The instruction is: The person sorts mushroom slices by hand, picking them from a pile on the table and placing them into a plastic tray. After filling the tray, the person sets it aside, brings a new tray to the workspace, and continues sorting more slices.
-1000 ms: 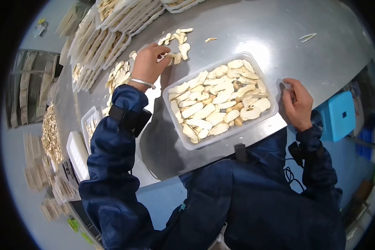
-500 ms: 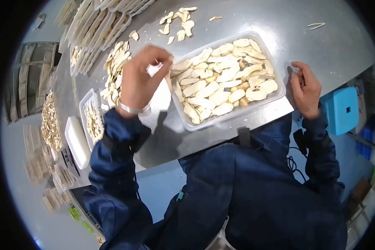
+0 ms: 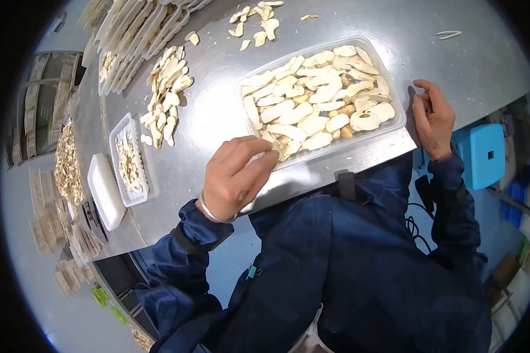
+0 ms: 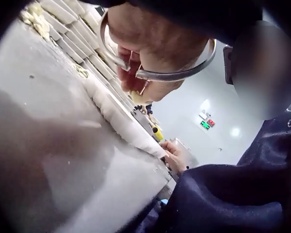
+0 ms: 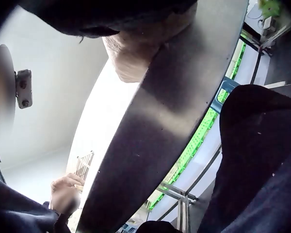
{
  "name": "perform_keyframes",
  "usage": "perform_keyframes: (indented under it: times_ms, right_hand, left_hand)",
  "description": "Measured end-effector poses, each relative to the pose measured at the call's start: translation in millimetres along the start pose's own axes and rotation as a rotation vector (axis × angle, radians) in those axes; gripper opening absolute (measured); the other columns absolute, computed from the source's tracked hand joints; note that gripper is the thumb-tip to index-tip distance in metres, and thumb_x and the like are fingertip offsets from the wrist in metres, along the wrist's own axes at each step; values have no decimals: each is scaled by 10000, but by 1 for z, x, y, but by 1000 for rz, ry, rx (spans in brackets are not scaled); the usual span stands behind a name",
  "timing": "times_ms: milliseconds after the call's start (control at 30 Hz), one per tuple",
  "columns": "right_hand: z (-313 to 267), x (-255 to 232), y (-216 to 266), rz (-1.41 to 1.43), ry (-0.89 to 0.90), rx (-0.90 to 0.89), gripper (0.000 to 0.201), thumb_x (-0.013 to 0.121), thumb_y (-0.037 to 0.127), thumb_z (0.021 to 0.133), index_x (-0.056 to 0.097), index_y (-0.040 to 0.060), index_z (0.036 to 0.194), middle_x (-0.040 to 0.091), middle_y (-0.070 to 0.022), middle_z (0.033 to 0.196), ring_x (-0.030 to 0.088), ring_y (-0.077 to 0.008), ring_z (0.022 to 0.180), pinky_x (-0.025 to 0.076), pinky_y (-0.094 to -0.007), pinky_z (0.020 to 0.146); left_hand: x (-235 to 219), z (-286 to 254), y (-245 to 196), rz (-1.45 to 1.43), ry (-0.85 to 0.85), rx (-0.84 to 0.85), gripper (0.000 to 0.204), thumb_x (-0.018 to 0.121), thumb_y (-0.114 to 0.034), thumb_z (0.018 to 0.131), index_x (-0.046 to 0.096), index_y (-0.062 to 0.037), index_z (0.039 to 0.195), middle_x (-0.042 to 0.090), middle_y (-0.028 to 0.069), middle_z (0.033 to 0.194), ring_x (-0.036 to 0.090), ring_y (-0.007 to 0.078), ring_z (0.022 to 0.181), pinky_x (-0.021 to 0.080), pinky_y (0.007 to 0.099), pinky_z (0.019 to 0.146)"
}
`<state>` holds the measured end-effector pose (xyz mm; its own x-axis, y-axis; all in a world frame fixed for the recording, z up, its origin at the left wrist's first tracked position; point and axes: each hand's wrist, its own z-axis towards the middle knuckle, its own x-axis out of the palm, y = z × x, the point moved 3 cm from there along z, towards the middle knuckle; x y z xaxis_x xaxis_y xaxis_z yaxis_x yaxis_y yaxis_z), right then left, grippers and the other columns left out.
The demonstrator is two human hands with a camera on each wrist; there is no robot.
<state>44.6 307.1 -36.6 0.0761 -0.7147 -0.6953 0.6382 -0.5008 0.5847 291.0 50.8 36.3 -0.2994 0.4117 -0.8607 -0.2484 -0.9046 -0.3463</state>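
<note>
A clear plastic tub (image 3: 404, 112) stands near the table's front edge, covered in overlapping cream-coloured mushroom slices (image 3: 312, 94). At its near left corner is my left hand (image 3: 235, 173), thumb and forefinger together over the rim. In the left wrist view those fingers pinch a small pale mushroom slice (image 4: 136, 96), mostly hidden by the hand. To the right of the tub my right hand (image 3: 434, 120) rests by the table edge with loosely curled fingers, holding nothing.
A pile of slices (image 3: 168, 94) lies left of the tub, and a few loose ones (image 3: 270, 27) behind it. Stacked trays (image 3: 141, 41) stand at the back left. A white ribbed tray (image 3: 145, 191) holds small pieces. Tweezers (image 3: 449, 35) lie at the back right.
My left hand has moved from the loose slices behind the tub to its near left corner. The right hand stays beside the tub. The head view has shifted slightly.
</note>
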Motion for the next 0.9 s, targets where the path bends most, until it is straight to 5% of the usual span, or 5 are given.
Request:
perform_keyframes:
  times_ms: [600, 900]
  right_hand:
    - [1, -1, 2, 23, -23, -10, 207, 625, 43, 847, 654, 28, 1052, 482, -44, 621, 470, -154, 540, 401, -310, 533]
    - [0, -1, 0, -21, -19, -19, 212, 623, 46, 850, 655, 28, 1059, 491, -44, 622, 472, -143, 538, 411, -299, 531]
  left_hand:
    - [15, 19, 7, 38, -30, 12, 228, 723, -12, 717, 646, -23, 931, 633, 99, 959, 620, 270, 827, 481, 349, 690]
    - [20, 11, 4, 94, 62, 55, 271, 713, -19, 726, 653, 1, 990, 631, 121, 1020, 631, 302, 953, 510, 370, 793]
